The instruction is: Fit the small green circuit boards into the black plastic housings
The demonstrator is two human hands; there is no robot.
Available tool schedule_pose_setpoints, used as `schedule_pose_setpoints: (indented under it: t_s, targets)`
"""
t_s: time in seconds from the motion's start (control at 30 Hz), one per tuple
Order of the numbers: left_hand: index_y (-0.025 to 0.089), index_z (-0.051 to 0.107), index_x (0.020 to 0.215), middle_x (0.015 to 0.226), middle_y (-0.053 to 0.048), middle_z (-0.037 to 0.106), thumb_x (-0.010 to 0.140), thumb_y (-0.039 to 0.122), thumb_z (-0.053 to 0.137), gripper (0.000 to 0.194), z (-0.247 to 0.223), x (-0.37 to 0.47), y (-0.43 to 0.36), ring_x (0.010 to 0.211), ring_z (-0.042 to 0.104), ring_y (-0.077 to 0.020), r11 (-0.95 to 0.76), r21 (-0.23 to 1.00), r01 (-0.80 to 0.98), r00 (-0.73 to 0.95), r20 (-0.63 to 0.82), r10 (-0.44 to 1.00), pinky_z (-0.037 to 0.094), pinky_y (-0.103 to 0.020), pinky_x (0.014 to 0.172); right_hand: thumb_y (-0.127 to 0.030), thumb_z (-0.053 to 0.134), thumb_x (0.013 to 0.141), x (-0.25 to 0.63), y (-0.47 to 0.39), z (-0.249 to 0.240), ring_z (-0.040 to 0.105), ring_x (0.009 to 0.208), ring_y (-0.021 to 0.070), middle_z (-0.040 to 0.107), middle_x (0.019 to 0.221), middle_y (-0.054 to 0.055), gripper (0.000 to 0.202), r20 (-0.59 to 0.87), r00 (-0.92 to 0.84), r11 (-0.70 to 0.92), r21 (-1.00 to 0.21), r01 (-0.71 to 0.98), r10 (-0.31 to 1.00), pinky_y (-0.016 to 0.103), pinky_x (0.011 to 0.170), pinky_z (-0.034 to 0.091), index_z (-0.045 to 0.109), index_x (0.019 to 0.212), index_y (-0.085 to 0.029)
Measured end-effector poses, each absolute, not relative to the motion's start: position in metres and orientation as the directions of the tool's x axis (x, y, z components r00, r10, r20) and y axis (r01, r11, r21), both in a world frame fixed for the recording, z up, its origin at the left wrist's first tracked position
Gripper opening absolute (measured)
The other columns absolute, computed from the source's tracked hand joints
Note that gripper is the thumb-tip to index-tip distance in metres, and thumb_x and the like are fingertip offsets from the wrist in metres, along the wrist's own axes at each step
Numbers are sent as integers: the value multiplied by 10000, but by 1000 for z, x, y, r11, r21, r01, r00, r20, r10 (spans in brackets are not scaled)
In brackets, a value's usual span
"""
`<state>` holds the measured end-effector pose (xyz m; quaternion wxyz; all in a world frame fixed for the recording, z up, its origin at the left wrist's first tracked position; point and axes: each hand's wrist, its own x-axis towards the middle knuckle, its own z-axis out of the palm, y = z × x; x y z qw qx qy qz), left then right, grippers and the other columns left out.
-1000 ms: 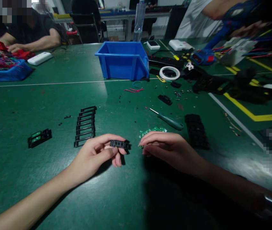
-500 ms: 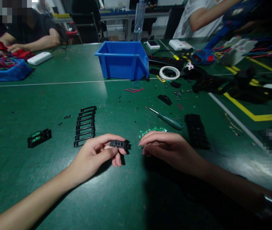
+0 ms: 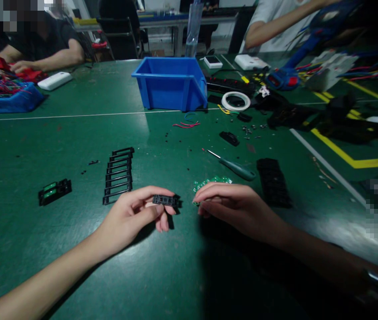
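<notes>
Between thumb and fingers, my left hand (image 3: 142, 211) grips a small black plastic housing (image 3: 165, 201), its recessed side facing up. My right hand (image 3: 230, 204) is closed in a pinch just to the right; a bit of green shows at its fingertips, perhaps a small circuit board, mostly hidden. Behind those fingers lies a cluster of small green circuit boards (image 3: 205, 182). Left of my left hand is a row of black plastic frames (image 3: 118, 173). Farther left sits a black housing with green boards in it (image 3: 54, 192). A green-handled screwdriver (image 3: 237, 169) lies beyond my right hand.
A blue bin (image 3: 172, 91) stands at the back, with a roll of white tape (image 3: 235, 102) beside it. Black parts (image 3: 273, 183) lie to the right, screws (image 3: 248, 130) farther back. A blue power tool (image 3: 285, 79) is at the back right. Two people sit across the table.
Both my hands stay in nearly the same place with the same grip. At the back right, a person's arm has shifted slightly.
</notes>
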<state>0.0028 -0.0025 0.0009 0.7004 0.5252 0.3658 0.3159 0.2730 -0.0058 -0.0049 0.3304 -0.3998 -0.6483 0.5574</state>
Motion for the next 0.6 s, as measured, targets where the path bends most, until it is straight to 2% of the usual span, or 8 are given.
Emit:
schedule_pose_setpoints:
  t_s: [0.6]
  targets:
    - [135,674,1218,980,-106,740,987,216,612,252,0,2,-2,719,690,-154,258,964,-62,531,-188,826,583,-306,702,-287,672,953,272,-6,-3,723,786,160,715,1034,96,145,-20,-460,55,-987,149,888,246,672,583,754,993,-174]
